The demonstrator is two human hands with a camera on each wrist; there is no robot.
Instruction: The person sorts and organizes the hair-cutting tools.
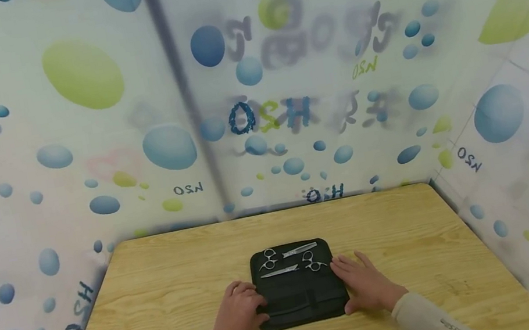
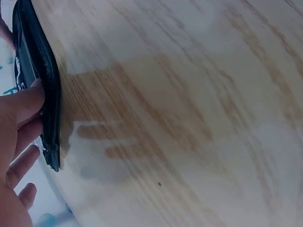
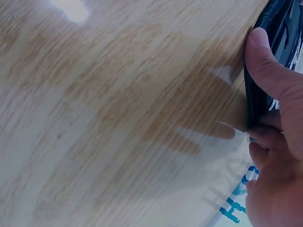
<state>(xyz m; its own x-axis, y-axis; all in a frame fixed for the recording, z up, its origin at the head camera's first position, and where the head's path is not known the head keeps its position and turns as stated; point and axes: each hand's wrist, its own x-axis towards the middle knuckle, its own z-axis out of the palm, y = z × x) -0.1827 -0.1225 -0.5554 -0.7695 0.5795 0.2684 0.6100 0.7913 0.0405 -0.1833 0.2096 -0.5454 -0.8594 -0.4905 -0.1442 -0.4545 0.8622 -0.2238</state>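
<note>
A black zip case (image 1: 288, 301) lies unfolded on the wooden table. In its far half sit two silver pairs of scissors: one (image 1: 299, 250) farther back, apparently with a toothed blade, and another (image 1: 280, 272) in front with a slim pointed blade. My left hand (image 1: 238, 314) touches the case's left edge, its thumb by the near left corner. At the right edge rests my right hand (image 1: 365, 283), fingers extended along the side and thumb at the near right corner. Both wrist views show the thumb against the dark rim (image 2: 51, 99) of the case.
The light wood table (image 1: 171, 270) extends around the case on all sides. Behind it and at both sides hang pale curtain walls (image 1: 333, 135) printed with blue and green ovals and lettering. Light glares off the table's near edge.
</note>
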